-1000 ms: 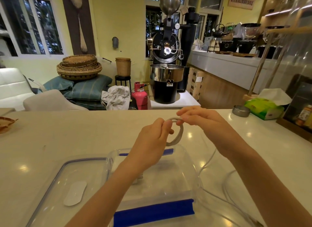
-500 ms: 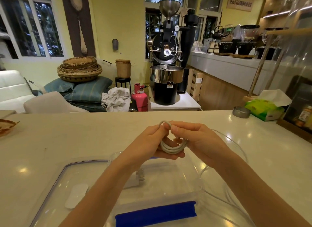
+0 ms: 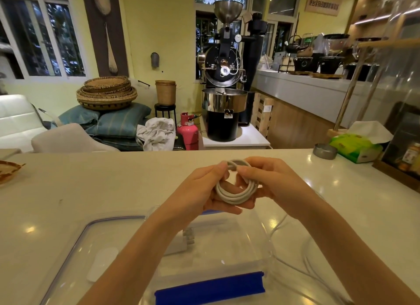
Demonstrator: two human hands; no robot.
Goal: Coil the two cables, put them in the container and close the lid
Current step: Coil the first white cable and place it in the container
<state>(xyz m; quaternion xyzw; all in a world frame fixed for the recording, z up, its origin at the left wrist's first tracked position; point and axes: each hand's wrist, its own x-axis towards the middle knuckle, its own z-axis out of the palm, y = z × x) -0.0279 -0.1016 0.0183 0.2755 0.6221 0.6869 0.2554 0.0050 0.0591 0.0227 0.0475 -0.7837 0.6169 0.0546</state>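
Note:
A white cable [image 3: 236, 194] is wound into a small coil of several loops, held above the far end of a clear plastic container [image 3: 247, 254] with blue clasps. My left hand [image 3: 200, 193] cups the coil from the left and below. My right hand [image 3: 270, 182] pinches its top and right side. A loose length of white cable [image 3: 306, 257] trails on the counter right of the container. The clear lid [image 3: 75, 245] lies flat to the container's left. A white plug block [image 3: 179, 243] shows inside the container, partly hidden by my left forearm.
A green tissue box [image 3: 356, 148] and a small metal dish [image 3: 325, 151] sit at the counter's far right. A woven dish [image 3: 6, 170] is at the far left edge. Beyond the counter stand a coffee roaster, a pink gas cylinder and chairs.
The coil has grown from one loop to several. My right hand has kept winding cable onto it, and the loose cable on the right has shortened.

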